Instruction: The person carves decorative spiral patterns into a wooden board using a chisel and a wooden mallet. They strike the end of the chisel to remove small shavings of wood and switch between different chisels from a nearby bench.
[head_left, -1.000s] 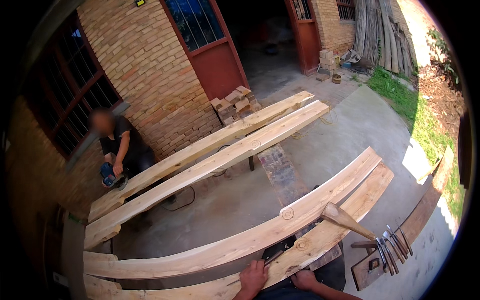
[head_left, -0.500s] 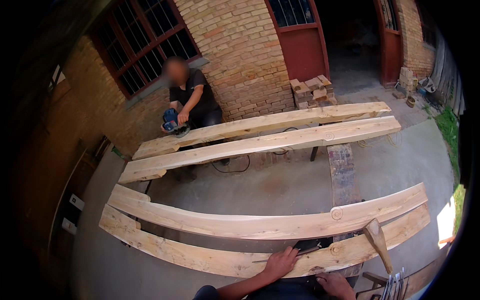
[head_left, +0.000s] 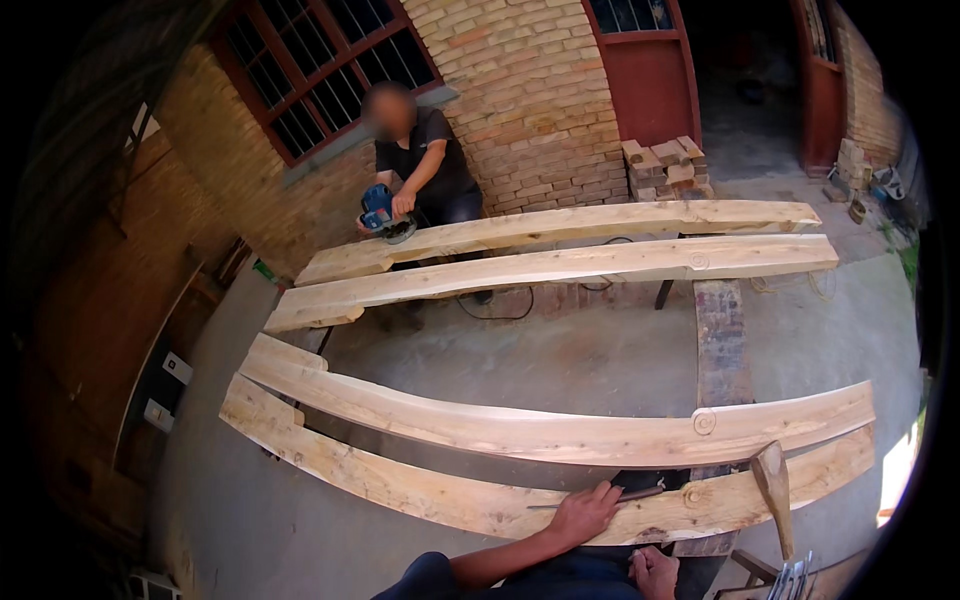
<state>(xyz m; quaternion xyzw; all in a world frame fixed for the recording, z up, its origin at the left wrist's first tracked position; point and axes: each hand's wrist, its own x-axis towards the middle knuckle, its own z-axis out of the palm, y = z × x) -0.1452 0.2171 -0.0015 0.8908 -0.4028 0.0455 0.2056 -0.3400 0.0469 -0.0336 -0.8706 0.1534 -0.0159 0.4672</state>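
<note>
My left hand (head_left: pixel 585 515) lies on the near plank (head_left: pixel 415 475), fingers curled over a slim chisel (head_left: pixel 644 494) that has a dark handle. My right hand (head_left: pixel 655 570) is below that plank's edge, fingers curled; what it holds, if anything, I cannot make out. A wooden mallet (head_left: pixel 772 490) rests across the near plank to the right, beside a carved spiral. Several chisels (head_left: pixel 793 577) stand at the bottom right, partly out of view. A second pale plank (head_left: pixel 500 430), also marked with a spiral, runs just beyond the near one.
Across a gap of concrete floor (head_left: pixel 460 360), a co-worker (head_left: pixel 440 170) holds a blue power tool (head_left: pixel 378 210) on the farther of two more planks (head_left: pixel 530 278). Cables loop underneath. A stack of bricks (head_left: pixel 668 165) stands by the red door. A board (head_left: pixel 720 340) bridges beneath the planks.
My view has swung leftward, so the scene has shifted right and the lawn and hanging chisels have mostly left view. My left hand stays over the chisel on the plank.
</note>
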